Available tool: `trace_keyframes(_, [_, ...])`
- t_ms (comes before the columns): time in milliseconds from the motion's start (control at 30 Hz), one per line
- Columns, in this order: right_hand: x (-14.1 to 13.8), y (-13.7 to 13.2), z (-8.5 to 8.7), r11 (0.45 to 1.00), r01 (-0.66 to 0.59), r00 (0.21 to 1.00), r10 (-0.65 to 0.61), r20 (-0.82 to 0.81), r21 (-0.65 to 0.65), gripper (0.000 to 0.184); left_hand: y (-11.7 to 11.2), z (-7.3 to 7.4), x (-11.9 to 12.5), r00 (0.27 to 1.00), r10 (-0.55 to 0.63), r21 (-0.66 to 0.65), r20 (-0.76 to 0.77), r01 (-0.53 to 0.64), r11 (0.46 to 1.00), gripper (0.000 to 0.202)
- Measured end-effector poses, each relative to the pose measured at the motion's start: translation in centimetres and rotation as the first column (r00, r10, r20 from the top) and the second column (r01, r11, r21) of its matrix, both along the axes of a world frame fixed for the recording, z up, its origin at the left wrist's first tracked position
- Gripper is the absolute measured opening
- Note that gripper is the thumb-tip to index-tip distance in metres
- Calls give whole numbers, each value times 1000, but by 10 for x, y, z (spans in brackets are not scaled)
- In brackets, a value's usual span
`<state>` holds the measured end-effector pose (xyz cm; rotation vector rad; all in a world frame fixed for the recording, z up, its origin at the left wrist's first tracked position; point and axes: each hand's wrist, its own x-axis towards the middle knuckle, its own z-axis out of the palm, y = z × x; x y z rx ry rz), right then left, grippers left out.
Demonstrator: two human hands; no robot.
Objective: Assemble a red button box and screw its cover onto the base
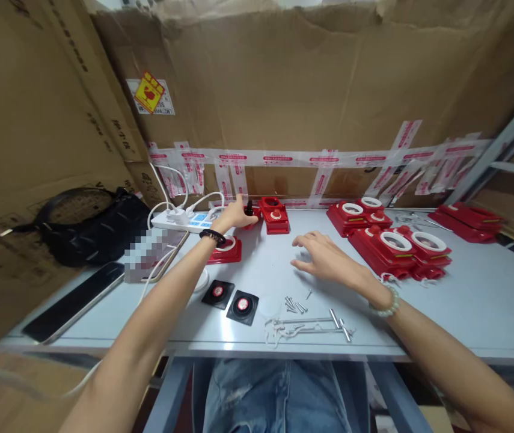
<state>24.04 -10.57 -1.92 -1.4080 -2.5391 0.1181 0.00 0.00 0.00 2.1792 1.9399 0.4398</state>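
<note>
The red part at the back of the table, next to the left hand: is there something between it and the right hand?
Nothing visible. The right hand hovers over bare table, and the surface between it and the red part is free. The left hand is beside that part, on a small black piece.

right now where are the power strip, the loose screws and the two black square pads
power strip (180, 221), head view, on its white top face left of the left hand
loose screws (295, 305), head view, on the middle of the small pile near the table's front edge
black square pads (242, 307), head view, on the right pad's round centre
</note>
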Motion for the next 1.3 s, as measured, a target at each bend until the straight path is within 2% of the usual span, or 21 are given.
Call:
trace_keyframes(167, [7, 2, 5, 999, 21, 1000, -20, -21, 35, 38, -35, 28, -5, 999, -16, 103, 34, 13, 995, 85])
trace_keyframes(267, [13, 4, 11, 997, 57, 997, -54, -62, 48, 46, -63, 34, -4, 987, -130, 236, 99, 103, 966, 83])
trace_keyframes(300, [15, 5, 14, 996, 69, 994, -65, -85, 49, 51, -72, 33, -4, 971, -202, 243, 127, 167, 955, 82])
trace_keyframes(367, [18, 7, 18, 997, 69, 989, -63, -136, 39, 63, -86, 27, -3, 908, -366, 167, 206, 336, 927, 81])
trace_keyframes(433, [20, 8, 20, 999, 40, 984, -40, -176, -5, 77, -94, 17, -1, 806, -509, 77, 302, 511, 856, 80])
trace_keyframes(500, [20, 10, 21, 996, -27, 981, 11, -192, -85, 86, -96, 6, 2, 695, -623, 50, 358, 652, 756, 82])
trace_keyframes(600, [18, 11, 19, 960, -157, 974, 112, -197, -233, 85, -91, -9, 5, 608, -693, 25, 388, 744, 667, 84])
trace_keyframes(667, [15, 11, 18, 926, -221, 965, 162, -207, -305, 79, -88, -16, 5, 579, -708, 3, 404, 773, 634, 84])
trace_keyframes(733, [12, 9, 18, 914, -242, 960, 179, -214, -324, 74, -86, -19, 3, 562, -724, -5, 400, 791, 612, 82])
trace_keyframes(833, [5, 7, 15, 931, -205, 971, 153, -186, -301, 72, -92, -16, -4, 604, -722, -31, 337, 774, 632, 77])
trace_keyframes(900, [2, 6, 13, 943, -172, 978, 128, -165, -285, 73, -101, -9, -8, 669, -695, -7, 264, 722, 692, 70])
trace_keyframes(967, [0, 5, 10, 950, -156, 980, 115, -163, -272, 75, -113, -2, -8, 719, -667, 69, 193, 668, 741, 54])
trace_keyframes(1000, [-1, 5, 9, 951, -154, 980, 113, -165, -266, 76, -119, 1, -6, 716, -676, 84, 173, 673, 735, 43])
trace_keyframes(1033, [-1, 5, 8, 952, -154, 980, 114, -163, -264, 77, -125, 3, -4, 692, -703, 62, 162, 704, 707, 34])
trace_keyframes(1100, [-1, 4, 7, 949, -159, 981, 120, -153, -271, 81, -134, 3, 2, 656, -739, -29, 152, 751, 660, 26])
trace_keyframes(1200, [1, 3, 8, 937, -173, 981, 137, -136, -302, 90, -141, -3, 11, 651, -754, -115, 84, 758, 642, 33])
trace_keyframes(1300, [4, 3, 9, 932, -171, 984, 142, -110, -319, 94, -144, -8, 14, 674, -739, -132, 18, 734, 666, 39])
